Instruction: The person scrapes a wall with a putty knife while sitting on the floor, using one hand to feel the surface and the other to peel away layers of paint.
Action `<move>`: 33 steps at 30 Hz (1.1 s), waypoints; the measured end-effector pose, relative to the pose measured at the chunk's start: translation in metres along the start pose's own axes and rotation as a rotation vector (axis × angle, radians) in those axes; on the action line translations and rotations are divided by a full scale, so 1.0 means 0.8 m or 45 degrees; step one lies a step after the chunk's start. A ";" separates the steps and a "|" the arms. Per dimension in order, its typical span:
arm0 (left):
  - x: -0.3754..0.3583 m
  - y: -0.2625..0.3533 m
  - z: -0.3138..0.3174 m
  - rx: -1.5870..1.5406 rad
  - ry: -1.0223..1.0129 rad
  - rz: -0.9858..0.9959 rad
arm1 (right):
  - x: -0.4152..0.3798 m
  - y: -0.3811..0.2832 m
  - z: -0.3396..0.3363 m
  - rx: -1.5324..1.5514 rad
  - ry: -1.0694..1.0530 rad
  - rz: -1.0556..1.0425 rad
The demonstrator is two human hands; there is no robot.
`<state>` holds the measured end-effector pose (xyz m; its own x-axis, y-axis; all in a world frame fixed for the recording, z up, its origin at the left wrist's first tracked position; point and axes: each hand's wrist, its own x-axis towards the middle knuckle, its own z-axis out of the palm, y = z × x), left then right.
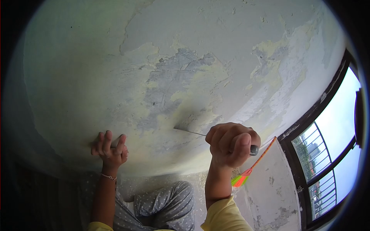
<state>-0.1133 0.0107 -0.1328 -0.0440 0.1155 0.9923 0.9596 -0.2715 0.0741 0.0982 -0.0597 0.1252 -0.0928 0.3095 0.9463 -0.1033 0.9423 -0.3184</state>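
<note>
My right hand (232, 143) is closed around the dark handle of a scraper (189, 131). Its thin metal blade points left, with the edge right at the wall (96, 81). Around the blade, the paint is patchy: grey areas show between pale yellow and white, with flaking edges. My left hand (111, 148) is up by the lower left of the wall, fingers apart and bent, holding nothing. A thin bracelet circles that wrist.
A broom (242, 178) with green and orange bristles leans in the corner at right. Beyond it, a dark-framed window (304, 177) has railings outside. My bent legs in grey dotted trousers (165, 204) are below, above a floor with pale flakes (146, 182).
</note>
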 end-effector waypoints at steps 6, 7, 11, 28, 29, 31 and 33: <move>0.003 0.000 -0.004 0.038 -0.029 -0.006 | 0.011 -0.041 -0.009 0.128 -0.132 -0.311; 0.003 0.000 -0.003 0.031 -0.016 -0.006 | 0.011 -0.042 -0.009 0.050 -0.115 -0.350; 0.006 0.001 -0.002 0.010 0.022 -0.007 | 0.004 -0.003 -0.011 0.027 -0.046 0.058; 0.001 0.003 -0.004 0.004 0.003 -0.011 | -0.012 -0.018 0.001 -0.319 0.005 0.099; 0.004 0.001 -0.002 0.009 0.020 -0.006 | -0.021 -0.010 0.000 -0.182 0.005 0.383; 0.005 -0.002 -0.001 0.021 0.028 -0.003 | -0.022 -0.009 0.005 -0.271 -0.182 -0.112; 0.001 0.000 -0.003 0.033 -0.003 -0.016 | -0.017 -0.043 -0.002 -0.171 -0.185 -0.349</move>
<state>-0.1141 0.0083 -0.1317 -0.0556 0.1212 0.9911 0.9658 -0.2454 0.0842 0.1043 -0.0964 0.1236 -0.2212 0.0302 0.9748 -0.0137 0.9993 -0.0341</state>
